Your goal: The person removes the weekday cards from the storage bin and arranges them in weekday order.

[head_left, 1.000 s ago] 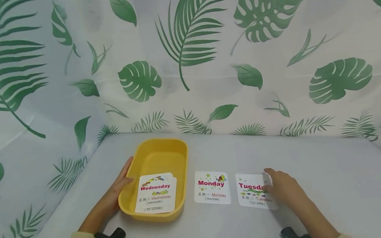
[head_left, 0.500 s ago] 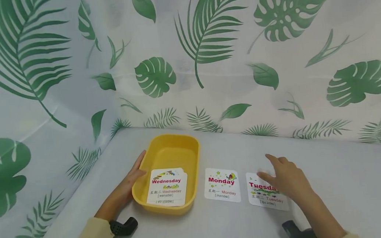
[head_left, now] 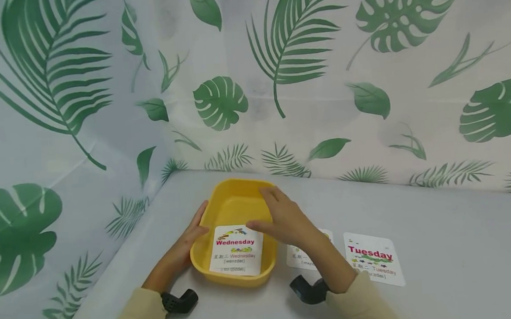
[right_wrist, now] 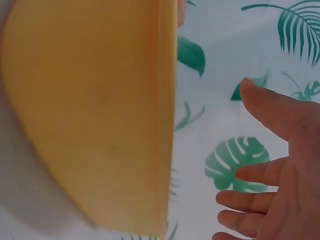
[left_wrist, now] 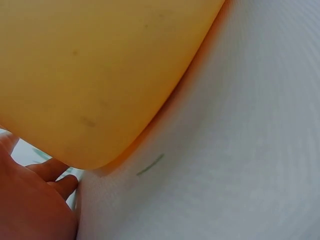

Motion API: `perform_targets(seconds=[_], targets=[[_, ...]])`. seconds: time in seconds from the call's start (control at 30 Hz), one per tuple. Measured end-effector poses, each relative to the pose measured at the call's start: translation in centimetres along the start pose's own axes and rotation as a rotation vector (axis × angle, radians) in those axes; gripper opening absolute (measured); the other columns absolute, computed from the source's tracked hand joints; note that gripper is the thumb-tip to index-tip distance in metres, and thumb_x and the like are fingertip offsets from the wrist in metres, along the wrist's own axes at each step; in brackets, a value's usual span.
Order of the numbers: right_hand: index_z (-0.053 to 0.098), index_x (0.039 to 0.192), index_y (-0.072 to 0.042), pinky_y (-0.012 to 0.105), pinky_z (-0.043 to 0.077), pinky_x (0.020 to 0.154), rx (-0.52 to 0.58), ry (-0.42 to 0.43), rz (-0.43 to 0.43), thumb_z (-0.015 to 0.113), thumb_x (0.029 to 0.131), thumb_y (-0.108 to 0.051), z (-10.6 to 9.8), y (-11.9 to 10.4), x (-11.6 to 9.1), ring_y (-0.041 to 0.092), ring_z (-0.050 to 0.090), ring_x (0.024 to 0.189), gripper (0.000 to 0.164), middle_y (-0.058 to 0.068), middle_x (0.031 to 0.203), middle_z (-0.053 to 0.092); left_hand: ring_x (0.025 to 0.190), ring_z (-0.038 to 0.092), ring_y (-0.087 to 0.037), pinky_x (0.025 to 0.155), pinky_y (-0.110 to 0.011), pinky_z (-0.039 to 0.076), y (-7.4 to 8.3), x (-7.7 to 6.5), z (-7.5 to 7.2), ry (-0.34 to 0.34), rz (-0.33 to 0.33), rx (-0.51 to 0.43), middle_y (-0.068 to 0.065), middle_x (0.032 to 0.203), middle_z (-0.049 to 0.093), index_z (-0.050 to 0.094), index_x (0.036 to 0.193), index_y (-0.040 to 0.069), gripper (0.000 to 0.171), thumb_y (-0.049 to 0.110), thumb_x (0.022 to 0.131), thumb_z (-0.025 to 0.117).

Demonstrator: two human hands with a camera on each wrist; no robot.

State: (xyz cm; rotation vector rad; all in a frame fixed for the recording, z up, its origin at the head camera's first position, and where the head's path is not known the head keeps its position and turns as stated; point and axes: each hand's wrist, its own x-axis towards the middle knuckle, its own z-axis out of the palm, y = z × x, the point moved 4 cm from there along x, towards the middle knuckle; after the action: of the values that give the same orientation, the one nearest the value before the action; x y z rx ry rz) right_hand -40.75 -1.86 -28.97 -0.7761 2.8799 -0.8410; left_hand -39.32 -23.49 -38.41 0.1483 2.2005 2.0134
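A yellow plastic tray (head_left: 236, 200) stands on the table; its outer wall (left_wrist: 110, 75) fills much of the left wrist view. My left hand (head_left: 183, 248) holds its left side, thumb over the rim and fingers along the outside. My right hand (head_left: 286, 219) hovers over the right rim, fingers spread and thumb apart; the right wrist view shows nothing held. Inside the tray lies a Wednesday card (head_left: 235, 250) on top of another card. Right of the tray, a Monday card (head_left: 298, 258) is partly hidden by my right forearm. Farther right lies a Tuesday card (head_left: 373, 257).
The pale table surface (head_left: 457, 244) reaches out to the right of the cards. Behind it hangs a white cloth (head_left: 306, 121) printed with green leaves, with another leaf-printed side at the left. Each wrist bears a black device (head_left: 178, 302).
My right hand has left the Tuesday card and moved left, over the tray's right rim. My left hand stays at the tray. The head view has shifted a little leftward.
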Motion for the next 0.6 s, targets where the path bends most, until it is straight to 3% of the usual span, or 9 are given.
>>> perform_targets(seconds=[0.2,0.33,0.43,0.6], targets=[[0.032,0.142,-0.011,0.048,0.033,0.103,0.013,-0.161,0.033,0.068,0.077,-0.042,2.9,-0.4,2.3,0.030,0.038,0.128,0.081,0.012,0.144,0.035,0.142,0.004,-0.019,0.113,-0.041,0.007,-0.1,0.4,0.1,0.013,-0.008,0.009,0.007,0.155,-0.002,0.002,0.147,0.030,0.066,0.013,0.091,0.032],[0.035,0.141,-0.013,0.045,0.031,0.105,-0.205,-0.293,0.048,0.073,0.068,-0.048,4.9,0.4,3.2,0.027,0.041,0.126,0.090,0.009,0.140,0.042,0.141,0.006,-0.020,0.113,-0.041,0.008,0.1,0.6,0.3,0.000,0.000,0.008,0.005,0.155,-0.003,0.001,0.147,0.028,0.066,0.013,0.091,0.032],[0.036,0.140,-0.012,0.046,0.030,0.103,-0.411,-0.325,0.006,0.074,0.061,-0.056,6.1,0.6,3.4,0.028,0.045,0.122,0.098,0.007,0.137,0.047,0.141,0.006,-0.021,0.113,-0.041,0.008,0.2,0.6,0.2,0.001,-0.004,0.007,0.004,0.155,-0.003,0.001,0.147,0.027,0.067,0.011,0.090,0.032],[0.038,0.138,-0.012,0.045,0.032,0.099,-0.494,-0.304,-0.040,0.075,0.060,-0.055,6.8,-0.1,3.5,0.026,0.047,0.117,0.096,0.006,0.133,0.049,0.141,0.006,-0.021,0.113,-0.041,0.008,0.0,0.4,-0.3,0.027,-0.027,0.011,0.004,0.155,-0.002,0.002,0.147,0.029,0.068,0.011,0.089,0.033]])
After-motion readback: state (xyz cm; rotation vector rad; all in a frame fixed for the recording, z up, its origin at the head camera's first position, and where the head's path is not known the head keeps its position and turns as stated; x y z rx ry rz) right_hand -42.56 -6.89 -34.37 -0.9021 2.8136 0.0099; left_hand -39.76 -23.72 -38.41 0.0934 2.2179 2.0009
